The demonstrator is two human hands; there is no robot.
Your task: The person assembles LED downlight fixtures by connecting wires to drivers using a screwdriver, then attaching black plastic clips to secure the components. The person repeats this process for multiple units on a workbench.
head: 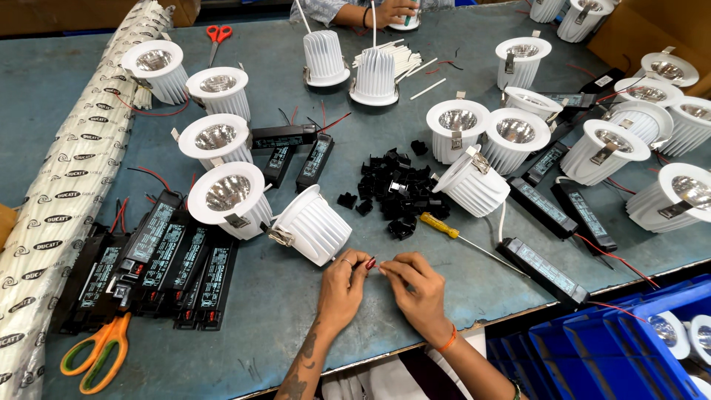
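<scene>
Closest to the table edge, the left hand (342, 281) and the right hand (415, 285) meet over the grey table (281, 296), fingertips pinched shut on the ends of thin wires (372, 264); a bit of red shows between them, though what exactly the right fingers hold is too small to tell. It looks like the wire ends are being joined or twisted, and the next move calls for a steady pinch and fine fingertip work, since the strands are slight.

Just beside the left hand lies a white lamp (311, 226) on its side. Orange scissors (100, 354) rest at the near left, next to a stack of black driver boxes (159, 267). A yellow-handled screwdriver (444, 228) lies just beyond the right hand, and a blue bin (592, 348) sits at the near right.

Mid-table there is a heap of small black clips (396, 194), ringed by more white lamps facing up. A long wrapped roll (81, 170) runs along the left edge. At the far side, another person's hand (392, 11) works near red scissors (218, 33).
</scene>
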